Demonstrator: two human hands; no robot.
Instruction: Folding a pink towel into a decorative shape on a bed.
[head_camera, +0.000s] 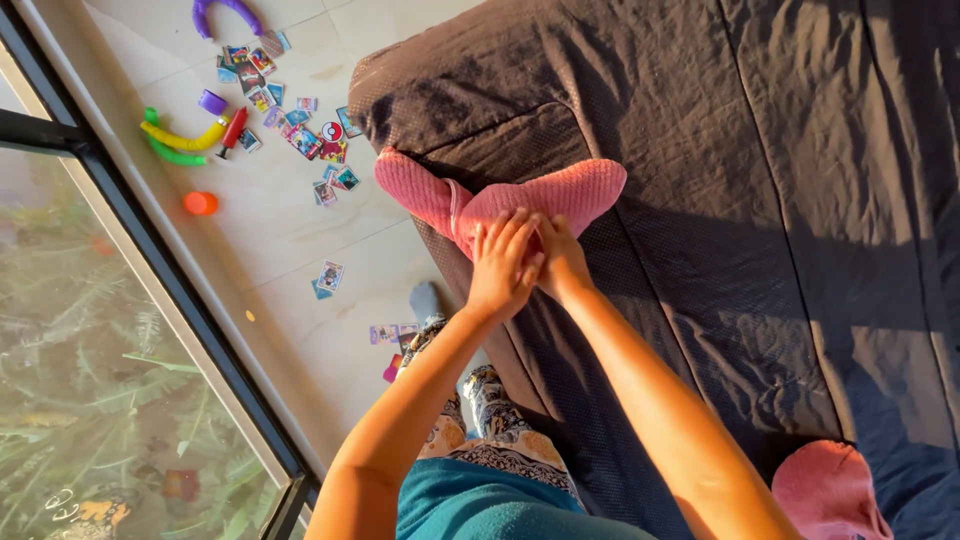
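A pink towel-like cloth (560, 190) lies folded on the edge of a bed covered by a dark grey sheet (720, 120). My left hand (502, 262) rests flat on the cloth's near edge with its fingers spread. My right hand (560, 256) sits just beside it and pinches the same edge; its fingers are partly hidden behind the left hand. A second pink cloth (828, 492) lies bunched on the sheet at the lower right, beside my right forearm.
The pale tiled floor (290, 220) on the left is scattered with several picture cards (310, 140), coloured flexible tubes (182, 140), a red marker (233, 130) and an orange cap (200, 203). A dark-framed glass door (170, 290) runs along the left.
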